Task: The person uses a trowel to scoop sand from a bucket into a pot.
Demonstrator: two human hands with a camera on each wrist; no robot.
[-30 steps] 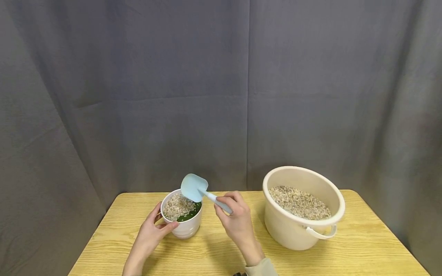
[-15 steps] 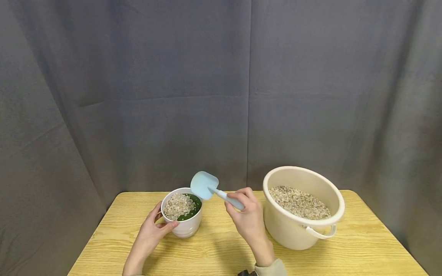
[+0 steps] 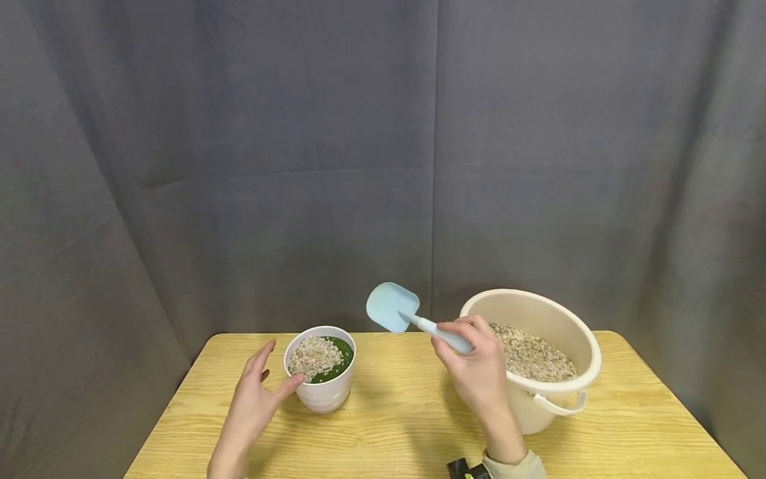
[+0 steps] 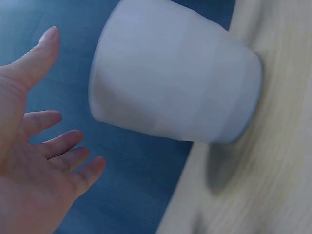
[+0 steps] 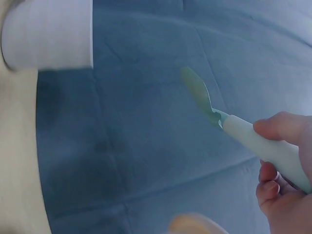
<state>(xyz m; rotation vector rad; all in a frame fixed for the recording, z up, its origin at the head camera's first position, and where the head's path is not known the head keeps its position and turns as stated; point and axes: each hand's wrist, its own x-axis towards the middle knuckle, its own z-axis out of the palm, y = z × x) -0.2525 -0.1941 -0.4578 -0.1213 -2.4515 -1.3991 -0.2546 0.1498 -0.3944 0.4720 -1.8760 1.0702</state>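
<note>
I've got the scoop (image 3: 426,324) in pale blue, a broad, shallow blade with rounded corners on a smooth, rounded handle. Its long axis slants across my head view, blade to the upper left, handle gripped between thumb and fingers of the right hand (image 3: 479,362). The blade hangs in the air between the white pot (image 3: 325,394) and the cream bucket (image 3: 541,309). The left hand (image 3: 248,402), fingers spread, is just beside the pot, not touching it
</note>
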